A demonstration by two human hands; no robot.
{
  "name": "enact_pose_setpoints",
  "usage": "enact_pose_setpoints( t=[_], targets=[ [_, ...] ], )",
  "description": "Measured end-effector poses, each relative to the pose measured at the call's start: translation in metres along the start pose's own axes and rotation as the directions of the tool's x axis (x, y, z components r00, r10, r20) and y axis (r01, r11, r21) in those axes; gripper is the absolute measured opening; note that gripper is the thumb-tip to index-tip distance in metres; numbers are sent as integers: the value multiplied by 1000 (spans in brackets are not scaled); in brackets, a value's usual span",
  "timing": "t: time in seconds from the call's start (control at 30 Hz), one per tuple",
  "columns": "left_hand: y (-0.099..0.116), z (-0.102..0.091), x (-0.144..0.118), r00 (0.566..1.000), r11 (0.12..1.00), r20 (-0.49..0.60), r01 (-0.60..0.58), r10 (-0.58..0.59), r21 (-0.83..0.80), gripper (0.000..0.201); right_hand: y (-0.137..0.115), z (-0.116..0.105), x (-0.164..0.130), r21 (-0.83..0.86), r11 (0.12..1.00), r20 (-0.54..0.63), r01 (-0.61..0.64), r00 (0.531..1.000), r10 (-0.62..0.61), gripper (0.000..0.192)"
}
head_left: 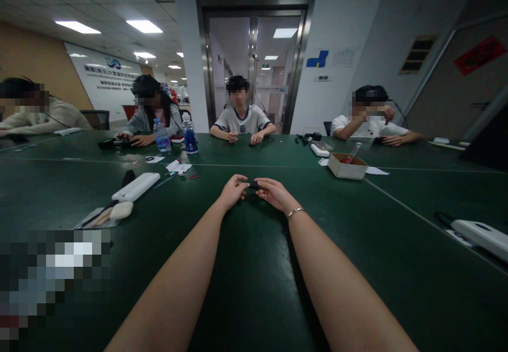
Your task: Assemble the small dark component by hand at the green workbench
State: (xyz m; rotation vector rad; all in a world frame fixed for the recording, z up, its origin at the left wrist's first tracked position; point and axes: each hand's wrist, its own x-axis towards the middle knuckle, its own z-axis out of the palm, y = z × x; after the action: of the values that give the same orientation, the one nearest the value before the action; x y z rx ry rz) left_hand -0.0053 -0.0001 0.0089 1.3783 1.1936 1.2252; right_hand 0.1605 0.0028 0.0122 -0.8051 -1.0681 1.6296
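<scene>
Small dark object (253,185) | pinched between left hand (232,190) and right hand (274,193) fingertips, both closed on it | above green table (254,267) | possibly being assembled; next needs fine finger control

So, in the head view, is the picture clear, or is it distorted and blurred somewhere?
Head view: wide-angle bending stretches both forearms; ceiling lights give glare on the green table; the small dark object between left hand and right hand is too dim to identify.

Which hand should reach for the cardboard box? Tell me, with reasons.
Probably right: the right hand is on the same side as the cardboard box; the left hand would cross over. Both pinch a small black object.
</scene>
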Motion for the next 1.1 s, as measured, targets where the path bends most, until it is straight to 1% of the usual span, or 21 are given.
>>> enact_pose_setpoints(
  t=[0.13,0.27,0.4,0.53,0.67,0.73,0.8,0.9,1.0,1.1],
  targets=[
    [0,-1,0,1000,999,4,23,-23,27,23,0,0,0,5,1000,14,4,1000,-4,12],
    [-1,0,0,1000,997,-7,-20,21,71,26,0,1,0,-1,1000,13,2,1000,-2,11],
    [-1,-1,-1,1000,996,6,-5,4,85,25,0,0,0,-7,1000,12,-5,1000,5,11],
    [0,-1,-1,999,994,5,-49,49,97,35,2,-2,2,-7,1000,15,-9,1000,9,12],
    [-1,-1,-1,998,996,56,-17,12,92,26,1,-2,2,-5,1000,24,-9,1000,9,12],
    [-1,-1,-1,999,994,44,-36,32,98,28,1,-1,1,-4,1000,28,-6,1000,6,12],
    [-1,-1,0,999,995,28,-31,28,90,32,0,-1,0,-3,1000,32,-8,999,8,12],
    [-2,-2,0,998,997,55,-15,11,74,23,-1,0,-1,-3,1000,39,-14,999,14,11],
    [-3,-2,0,998,996,53,-51,47,78,26,-1,0,-1,-3,1000,39,-14,999,14,11],
    [-2,-2,-1,997,997,62,-52,48,64,26,-1,0,-1,-3,1000,46,-14,999,14,11]
  ],
)
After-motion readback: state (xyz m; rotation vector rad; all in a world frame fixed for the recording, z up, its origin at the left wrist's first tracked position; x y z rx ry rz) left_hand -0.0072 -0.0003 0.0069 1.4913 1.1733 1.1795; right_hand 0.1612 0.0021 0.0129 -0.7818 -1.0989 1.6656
